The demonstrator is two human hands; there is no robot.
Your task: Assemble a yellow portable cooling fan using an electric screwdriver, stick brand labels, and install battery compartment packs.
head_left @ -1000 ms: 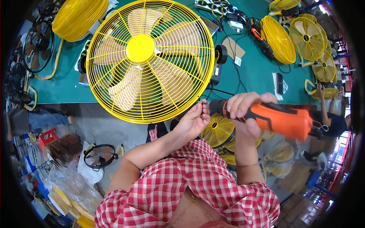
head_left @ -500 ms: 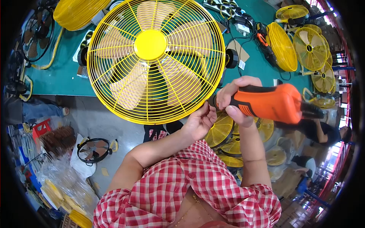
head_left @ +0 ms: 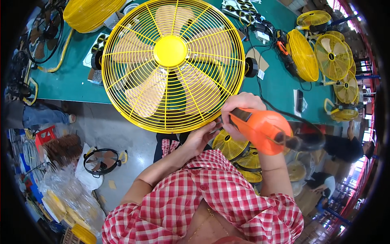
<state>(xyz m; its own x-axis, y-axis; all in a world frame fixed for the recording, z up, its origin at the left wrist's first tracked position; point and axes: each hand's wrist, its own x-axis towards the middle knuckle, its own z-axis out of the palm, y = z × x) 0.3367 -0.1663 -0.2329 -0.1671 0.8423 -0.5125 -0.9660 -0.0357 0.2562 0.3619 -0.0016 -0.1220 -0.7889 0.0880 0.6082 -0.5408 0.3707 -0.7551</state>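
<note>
Right hand clamped around orange plastic power screwdriver; left hand half-curled, fingertips touching round yellow wire-grille fan at green worktop near edge.

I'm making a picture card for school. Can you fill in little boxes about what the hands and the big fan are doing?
Left hand: the left hand touches the lower rim of the big yellow fan, fingers bent at the grille.
Right hand: the right hand grips an orange power screwdriver, its tip at the fan's rim.
Fan: yellow wire cage, pale blades, yellow middle cap, lying over the edge of the green table.
Nearby: more yellow fans at the right, black cables on the table.
Clothes: red checked shirt.
</note>
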